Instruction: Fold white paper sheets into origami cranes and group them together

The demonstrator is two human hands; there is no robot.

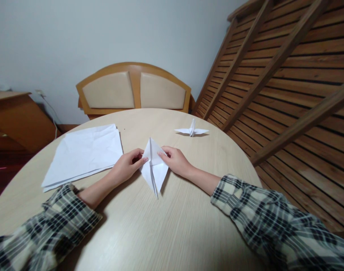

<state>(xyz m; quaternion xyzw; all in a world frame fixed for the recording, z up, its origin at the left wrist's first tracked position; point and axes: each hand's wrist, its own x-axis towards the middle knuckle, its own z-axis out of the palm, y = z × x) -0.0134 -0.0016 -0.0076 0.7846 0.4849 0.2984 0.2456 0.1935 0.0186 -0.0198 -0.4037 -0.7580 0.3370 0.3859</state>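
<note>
Between my two hands is a white folded paper [155,171], shaped like a long diamond with a split running down its lower half. My left hand [129,162] pinches its left edge, thumb on top and fingers curled behind. On the right edge, my right hand [174,160] grips it the same way, with the thumb pressed on the upper face. The fingers under the paper are partly hidden. The paper's lower points reach toward me, just above or on the table; I cannot tell which.
A finished-looking paper crane [192,130] stands at the back right of the round wooden table [172,233]. To the left lies a stack of white paper sheets [84,150]. Behind are a padded headboard [136,90], a slatted wooden frame [287,82] and a brown cabinet [19,116].
</note>
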